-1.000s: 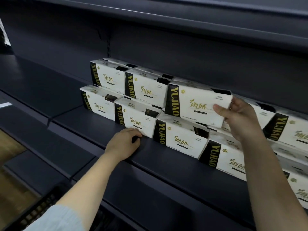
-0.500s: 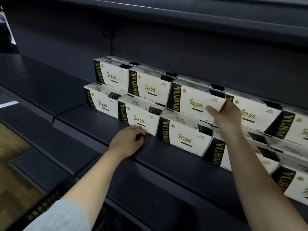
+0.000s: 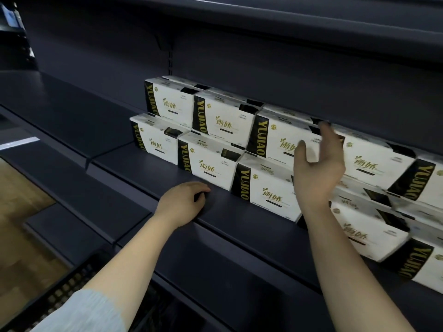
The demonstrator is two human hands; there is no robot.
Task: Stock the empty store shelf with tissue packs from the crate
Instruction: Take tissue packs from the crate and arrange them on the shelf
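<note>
White tissue packs with black and gold bands stand in two stacked rows on the dark shelf (image 3: 148, 168). The third pack of the top row (image 3: 278, 140) sits in line with its neighbours. My right hand (image 3: 318, 164) hovers just in front of it, fingers spread and relaxed, holding nothing. My left hand (image 3: 184, 202) rests on the shelf's front edge with its fingers loosely curled, just below a bottom-row pack (image 3: 206, 161). The black crate (image 3: 69, 283) shows at the lower left, mostly hidden by my left arm.
An upper shelf (image 3: 287, 17) overhangs the packs. The shelf stretches bare to the left (image 3: 60, 104). A lower shelf (image 3: 79, 226) juts out below. Wooden floor (image 3: 16, 188) lies at the far left.
My right hand set the pack into the top row, let go of it and drew back a little with fingers spread. My left hand stayed on the shelf edge.
</note>
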